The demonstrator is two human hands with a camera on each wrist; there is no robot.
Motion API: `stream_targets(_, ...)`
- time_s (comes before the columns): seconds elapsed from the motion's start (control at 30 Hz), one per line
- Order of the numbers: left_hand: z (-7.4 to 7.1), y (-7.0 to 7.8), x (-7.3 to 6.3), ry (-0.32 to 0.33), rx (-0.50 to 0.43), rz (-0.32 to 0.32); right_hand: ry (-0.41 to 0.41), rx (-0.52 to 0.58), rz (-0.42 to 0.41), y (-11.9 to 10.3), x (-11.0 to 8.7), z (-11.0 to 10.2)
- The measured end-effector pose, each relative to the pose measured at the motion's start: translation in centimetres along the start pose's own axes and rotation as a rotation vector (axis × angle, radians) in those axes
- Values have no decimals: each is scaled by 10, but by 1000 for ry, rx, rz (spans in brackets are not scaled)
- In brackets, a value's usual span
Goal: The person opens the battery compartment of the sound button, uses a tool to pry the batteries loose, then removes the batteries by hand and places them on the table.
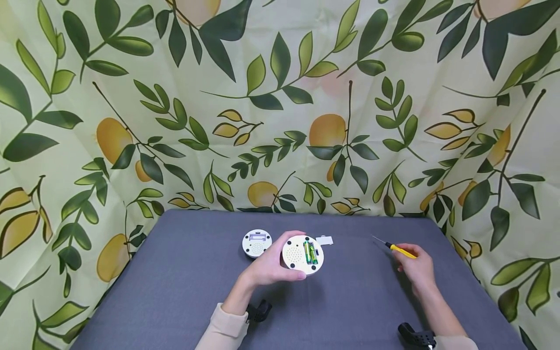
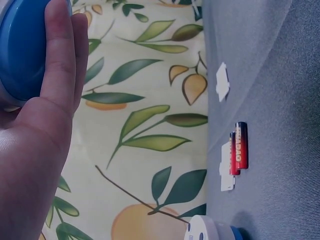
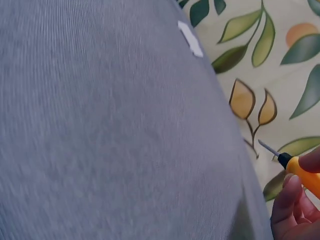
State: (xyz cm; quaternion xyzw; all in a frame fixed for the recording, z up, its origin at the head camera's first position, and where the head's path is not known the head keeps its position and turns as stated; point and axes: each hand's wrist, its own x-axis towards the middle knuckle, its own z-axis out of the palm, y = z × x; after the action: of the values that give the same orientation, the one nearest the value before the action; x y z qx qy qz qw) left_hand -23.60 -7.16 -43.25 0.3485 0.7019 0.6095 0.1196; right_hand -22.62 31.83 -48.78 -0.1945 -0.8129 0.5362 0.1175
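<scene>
My left hand point(image 1: 272, 266) grips a round white device point(image 1: 295, 253) by its edge, above the table. Its underside faces me in the head view, with two green batteries point(image 1: 311, 253) side by side in the uncovered compartment. The left wrist view shows the blue other side of the device point(image 2: 22, 50) against the fingers. Off to the right, my right hand point(image 1: 419, 270) holds a yellow-handled screwdriver point(image 1: 403, 251), its thin metal tip pointing up and left, away from the device. Thumb and fingers pinch the handle point(image 3: 306, 179) in the right wrist view.
A second round device point(image 1: 257, 243) lies underside up on the grey table point(image 1: 183, 291), its battery compartment uncovered. Behind the held device lies a white cover point(image 1: 324, 240). Two red-and-black batteries point(image 2: 241, 145) rest by another white cover point(image 2: 227, 184). A leaf-patterned cloth point(image 1: 280, 146) hangs behind.
</scene>
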Motion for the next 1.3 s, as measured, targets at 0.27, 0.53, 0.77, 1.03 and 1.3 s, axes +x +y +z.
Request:
stream_targets(0.27,0,0,0,1,0,-4,44,-57,25,11,8,-7)
stream_targets(0.53,1,0,0,-6,-7,-11,78,-142,-5,23,13,-11)
stream_targets(0.77,2,-1,0,-4,1,-10,113,-303,-94,27,15,-13)
stream_targets(1.03,2,-2,0,-6,3,-10,139,-365,-149,30,16,-11)
stream_targets(1.3,1,-2,0,-7,8,-15,123,-443,-170,28,15,-13)
